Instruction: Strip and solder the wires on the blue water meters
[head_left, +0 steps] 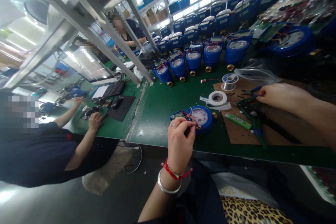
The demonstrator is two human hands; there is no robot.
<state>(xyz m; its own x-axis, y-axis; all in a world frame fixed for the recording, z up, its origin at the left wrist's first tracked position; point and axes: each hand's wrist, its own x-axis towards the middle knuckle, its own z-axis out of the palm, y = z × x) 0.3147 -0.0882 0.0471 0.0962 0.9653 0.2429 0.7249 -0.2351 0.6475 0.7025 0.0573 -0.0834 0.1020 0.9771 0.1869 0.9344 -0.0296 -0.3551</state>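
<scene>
A blue water meter [206, 126] lies on the green bench before me, its round dial facing up and its brass fitting to the right. Thin red and yellow wires [193, 123] run over its circuit board side. My left hand [181, 138] is at the meter's near left, thumb and fingertips pinched on these wires; the exact grip is partly hidden. Over the brown board on the right, my right hand [274, 95] has its fingers closed on small blue-handled pliers [253, 91], whose jaws point left.
Rows of blue meters [193, 56] stand at the back. A white tape roll [217, 98], solder spool [229, 82], green glue tube [238, 121] and green-handled tool [253, 113] lie nearby. Metal uprights [139, 31] rise left of centre. A co-worker's hand [95, 121] is at the left bench.
</scene>
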